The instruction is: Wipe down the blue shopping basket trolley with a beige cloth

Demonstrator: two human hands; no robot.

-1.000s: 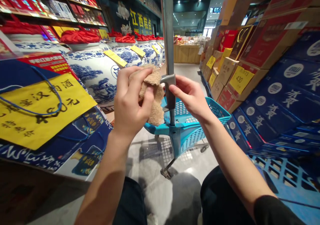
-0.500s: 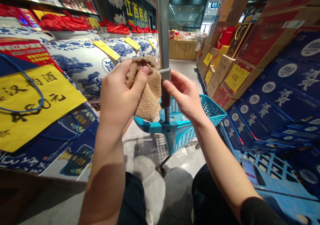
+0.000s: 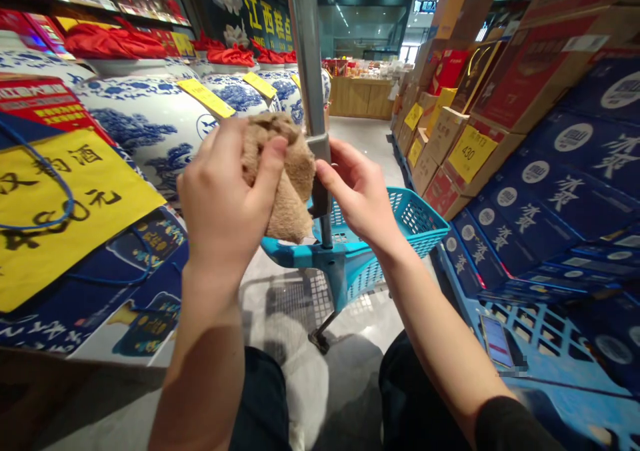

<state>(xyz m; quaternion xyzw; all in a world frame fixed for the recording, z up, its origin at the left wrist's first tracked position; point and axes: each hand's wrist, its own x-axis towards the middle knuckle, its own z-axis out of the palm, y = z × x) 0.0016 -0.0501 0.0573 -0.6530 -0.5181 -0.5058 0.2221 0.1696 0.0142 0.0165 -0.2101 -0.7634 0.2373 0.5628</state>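
Observation:
A brown towelling cloth (image 3: 290, 201) is bunched up in my left hand (image 3: 227, 177), its thumb pressed over the front and a lower corner hanging loose. Close beside the cloth, my right hand (image 3: 357, 191) grips the grey bracket (image 3: 321, 177) on an upright metal pole (image 3: 306, 51), thumb in front and the other fingers partly hidden behind. The cloth's right edge reaches the bracket; whether it presses on it I cannot tell. Below both hands, the pole's foot meets the handle bar (image 3: 290, 254) of a blue plastic shopping cart (image 3: 417, 227).
Large blue-and-white jars (image 3: 130, 101) with red cloth tops line the left, behind a yellow price sign (image 3: 80, 204). Stacked cartons (image 3: 545, 177) rise on the right. A phone (image 3: 497, 341) lies on a blue plastic pallet (image 3: 545, 377). An aisle floor (image 3: 353, 134) runs ahead.
The pole, the cart and both hands sit slightly further left in view. My left hand has shifted a little with the cloth; my right hand keeps its hold at the bracket.

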